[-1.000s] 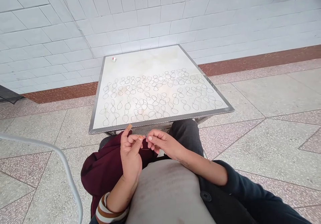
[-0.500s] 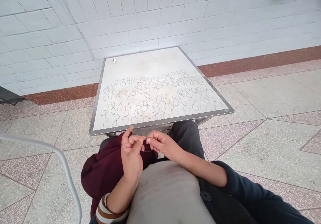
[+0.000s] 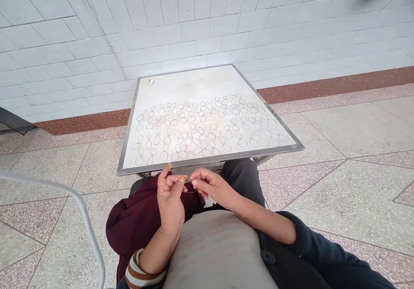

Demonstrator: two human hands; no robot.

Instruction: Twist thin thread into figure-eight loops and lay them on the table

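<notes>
From my end of the head camera, I see both hands close together just in front of the near edge of the white-topped table point(image 3: 184, 82), above the lap. The left hand point(image 3: 171, 202) has its thumb pressed against a bent finger, holding a thin strand point(image 3: 190, 192), while another finger, its tip wrapped in tan material, points up toward the table's metal border. The right hand point(image 3: 215, 187) is just beside it, thumb and forefinger narrow near the strand; I cannot tell whether they actually grip it. The strand itself sags in a shallow curve between the hands, below the fingertips. On the table I see rows of thin figure-eight loops point(image 3: 199, 130) spread over the nearer part, some overlapping, and a small red-and-white object point(image 3: 151, 82) near the far left corner. Dark red cloth point(image 3: 139, 224) lies bunched beneath the left hand.
</notes>
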